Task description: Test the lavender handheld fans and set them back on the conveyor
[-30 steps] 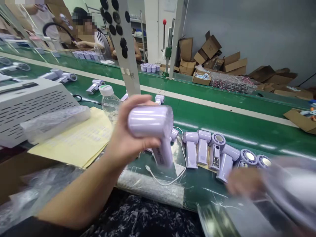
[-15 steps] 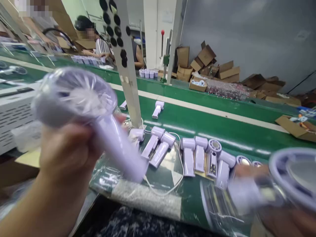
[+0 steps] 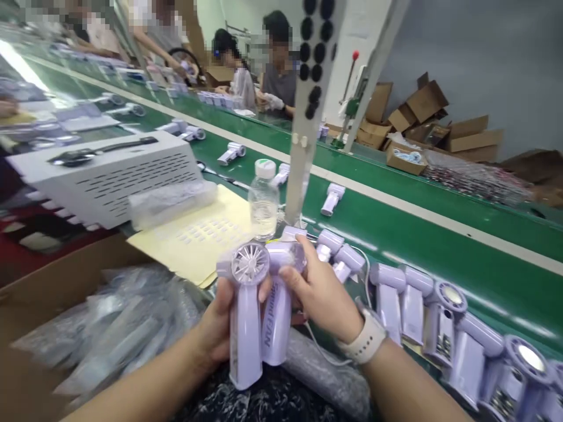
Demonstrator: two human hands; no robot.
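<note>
In front of my lap, my left hand (image 3: 217, 331) is closed around a lilac handheld fan (image 3: 246, 340), its round bladed head facing me. Right beside it is a second lilac fan (image 3: 277, 325) with "Speed FAN" lettering on its handle. My right hand (image 3: 323, 287) grips that one by its head, thumb in front and the other fingers partly hidden behind. The two fans are side by side, handles down and heads close together. A shiny clear film seems to cover the right fan's head.
Several fans, some with exposed circuitry, line the bench (image 3: 412, 305) at right. At left, a carton (image 3: 65, 264) holds plastic sleeves. A yellow sheet (image 3: 206, 234), a clear bottle (image 3: 264, 202) and a white vented box (image 3: 136, 170) stand behind. Co-workers sit across the green conveyor (image 3: 396, 234).
My hands, apart at left and lower right before, have come together in front of me, each with a fan. The view has swung left, bringing the carton and yellow sheet into sight.
</note>
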